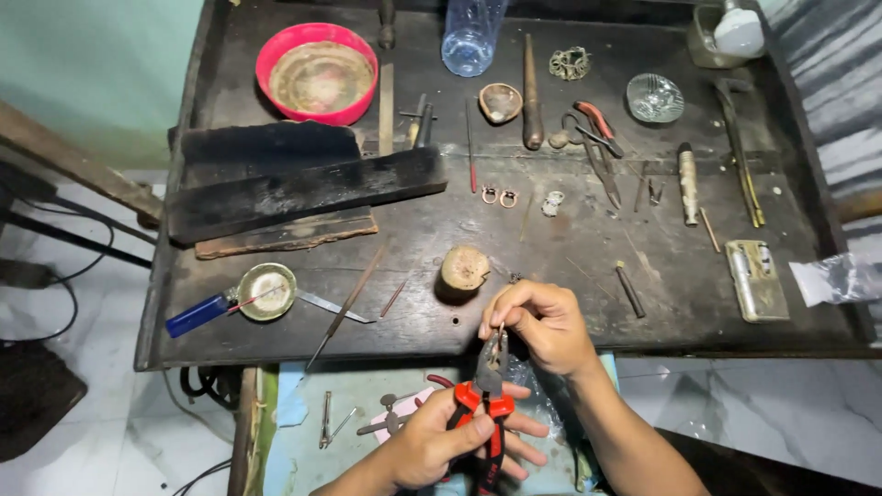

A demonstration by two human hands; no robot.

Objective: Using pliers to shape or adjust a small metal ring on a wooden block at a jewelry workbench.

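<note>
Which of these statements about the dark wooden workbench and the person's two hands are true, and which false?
1. The left hand grips red-handled pliers. True.
2. The right hand pinches something small at the pliers' tip. True.
3. The red bowl sits at the bench's near edge. False: it stands at the far left.
4. The blue lighter lies at the bench's right end. False: it lies near the left front.
5. The round wooden stump stands just beyond the hands. True.
</note>
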